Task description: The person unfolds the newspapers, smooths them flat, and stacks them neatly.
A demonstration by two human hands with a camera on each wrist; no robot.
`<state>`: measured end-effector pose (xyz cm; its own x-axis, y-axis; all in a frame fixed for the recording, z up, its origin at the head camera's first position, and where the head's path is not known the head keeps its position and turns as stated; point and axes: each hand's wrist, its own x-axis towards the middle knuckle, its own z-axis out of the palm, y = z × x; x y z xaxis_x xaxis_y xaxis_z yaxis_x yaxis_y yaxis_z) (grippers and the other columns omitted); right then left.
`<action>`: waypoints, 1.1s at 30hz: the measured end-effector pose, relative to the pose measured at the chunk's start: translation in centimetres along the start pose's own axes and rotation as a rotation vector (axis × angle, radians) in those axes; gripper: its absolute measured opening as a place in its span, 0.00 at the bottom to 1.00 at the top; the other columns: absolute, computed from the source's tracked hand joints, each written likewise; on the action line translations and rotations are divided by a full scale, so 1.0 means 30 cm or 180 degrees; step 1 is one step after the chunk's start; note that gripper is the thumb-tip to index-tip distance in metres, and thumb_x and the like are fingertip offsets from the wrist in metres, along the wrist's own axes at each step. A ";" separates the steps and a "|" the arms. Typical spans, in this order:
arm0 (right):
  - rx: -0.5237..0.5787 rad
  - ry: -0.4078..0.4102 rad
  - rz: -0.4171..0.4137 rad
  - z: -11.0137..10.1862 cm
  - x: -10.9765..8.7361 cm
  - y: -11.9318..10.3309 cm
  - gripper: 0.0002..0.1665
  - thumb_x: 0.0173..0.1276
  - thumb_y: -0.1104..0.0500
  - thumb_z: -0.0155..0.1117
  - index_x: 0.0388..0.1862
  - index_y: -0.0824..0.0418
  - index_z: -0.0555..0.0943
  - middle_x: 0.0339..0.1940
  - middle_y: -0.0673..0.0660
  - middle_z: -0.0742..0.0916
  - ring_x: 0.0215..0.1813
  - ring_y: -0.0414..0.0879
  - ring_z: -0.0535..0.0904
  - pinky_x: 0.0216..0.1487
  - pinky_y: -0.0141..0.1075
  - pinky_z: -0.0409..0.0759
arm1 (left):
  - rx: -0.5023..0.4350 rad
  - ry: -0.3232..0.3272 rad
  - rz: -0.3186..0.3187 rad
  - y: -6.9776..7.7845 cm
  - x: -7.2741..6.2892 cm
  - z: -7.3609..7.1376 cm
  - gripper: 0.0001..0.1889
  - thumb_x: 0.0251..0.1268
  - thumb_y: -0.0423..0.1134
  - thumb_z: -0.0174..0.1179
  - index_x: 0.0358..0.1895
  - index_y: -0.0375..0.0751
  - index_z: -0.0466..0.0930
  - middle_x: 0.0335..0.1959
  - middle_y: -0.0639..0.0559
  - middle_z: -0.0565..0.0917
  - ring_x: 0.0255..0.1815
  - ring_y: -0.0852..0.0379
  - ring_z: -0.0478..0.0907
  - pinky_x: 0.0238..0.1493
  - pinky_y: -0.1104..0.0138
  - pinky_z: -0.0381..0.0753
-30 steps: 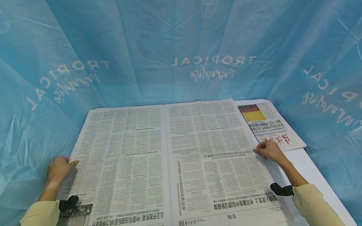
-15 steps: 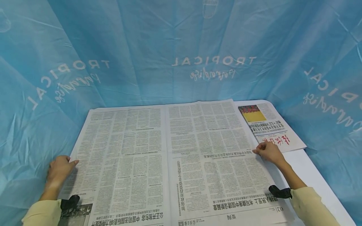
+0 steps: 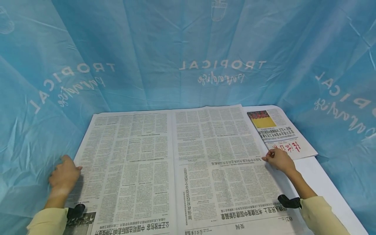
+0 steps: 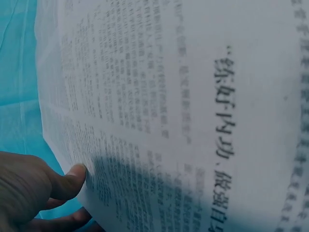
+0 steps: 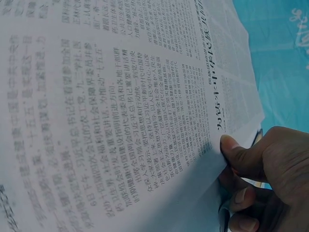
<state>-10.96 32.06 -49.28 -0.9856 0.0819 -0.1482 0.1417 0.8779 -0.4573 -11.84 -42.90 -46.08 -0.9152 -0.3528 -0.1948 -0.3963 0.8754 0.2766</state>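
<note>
A large newspaper [image 3: 141,163] lies spread open, with a fold running down its middle. At its left edge, my left hand [image 3: 64,176] has the thumb over the paper and the other fingers passing beneath it; the left wrist view shows the thumb [image 4: 75,176] at the margin. On the opposite edge, my right hand [image 3: 280,160] pinches the sheet between thumb and fingers. The right wrist view shows that thumb [image 5: 236,150] on top and curled fingers below. The fingertips under the paper at the left are hidden.
A folded newspaper [image 3: 293,147] with red lettering and a yellow picture lies at the back right of the white table [image 3: 317,173]. Blue printed curtains [image 3: 158,81] hang close along the back and both sides.
My left hand has turned slightly at the newspaper's edge, its knuckles rising a little. The right hand stays almost in place, and the newspaper lies nearly the same.
</note>
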 end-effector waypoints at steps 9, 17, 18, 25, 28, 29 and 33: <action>-0.0040 0.0026 -0.0026 -0.002 -0.008 -0.002 0.14 0.65 0.56 0.66 0.25 0.63 0.77 0.18 0.53 0.77 0.21 0.46 0.70 0.21 0.38 0.65 | 0.0269 0.0304 0.0396 0.039 -0.009 0.004 0.10 0.64 0.30 0.49 0.40 0.21 0.67 0.33 0.18 0.71 0.32 0.21 0.73 0.23 0.40 0.69; -0.0266 0.0180 0.0053 -0.005 -0.010 -0.019 0.16 0.63 0.52 0.69 0.24 0.62 0.77 0.20 0.55 0.80 0.22 0.46 0.71 0.21 0.37 0.65 | 0.0092 0.0309 0.0932 0.110 -0.012 0.050 0.09 0.64 0.31 0.53 0.41 0.27 0.71 0.26 0.32 0.78 0.19 0.44 0.73 0.17 0.55 0.67; -0.0294 0.0197 0.0075 -0.006 -0.014 -0.022 0.17 0.62 0.52 0.69 0.24 0.62 0.77 0.20 0.56 0.80 0.22 0.46 0.71 0.21 0.37 0.65 | 0.0053 0.0307 0.0988 0.128 -0.013 0.058 0.09 0.64 0.32 0.55 0.41 0.27 0.71 0.25 0.34 0.79 0.18 0.48 0.72 0.16 0.57 0.67; -0.0338 0.0330 0.0008 0.006 -0.018 -0.035 0.17 0.62 0.52 0.69 0.25 0.62 0.76 0.20 0.56 0.80 0.21 0.46 0.71 0.19 0.37 0.65 | -0.0186 0.0338 0.1482 0.298 -0.039 0.132 0.09 0.68 0.35 0.57 0.41 0.30 0.76 0.24 0.41 0.79 0.17 0.55 0.70 0.16 0.63 0.66; -0.0315 0.0425 -0.0053 0.012 -0.015 -0.022 0.15 0.64 0.54 0.68 0.27 0.64 0.77 0.20 0.56 0.80 0.21 0.46 0.72 0.19 0.37 0.65 | -0.0261 0.0374 0.1640 0.394 -0.049 0.171 0.08 0.68 0.36 0.58 0.40 0.31 0.77 0.23 0.45 0.78 0.16 0.56 0.69 0.16 0.64 0.65; -0.0321 0.0453 -0.0064 0.012 -0.014 -0.017 0.14 0.64 0.55 0.67 0.28 0.65 0.77 0.20 0.56 0.80 0.21 0.46 0.72 0.19 0.37 0.65 | -0.0296 0.0358 0.1683 0.427 -0.051 0.184 0.08 0.68 0.36 0.58 0.40 0.32 0.78 0.22 0.46 0.77 0.16 0.56 0.68 0.16 0.65 0.65; -0.0415 0.0532 -0.0136 0.014 -0.006 -0.003 0.13 0.67 0.56 0.63 0.29 0.66 0.78 0.17 0.55 0.79 0.19 0.46 0.71 0.18 0.37 0.64 | -0.0431 0.0242 0.1846 0.540 -0.064 0.226 0.07 0.68 0.37 0.59 0.38 0.35 0.79 0.19 0.49 0.76 0.16 0.57 0.67 0.17 0.66 0.64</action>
<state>-10.76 31.78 -49.58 -0.9936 0.1108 0.0213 0.0969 0.9349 -0.3413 -16.00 -25.82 -47.60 -0.9856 0.1428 0.0903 0.1680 0.8841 0.4361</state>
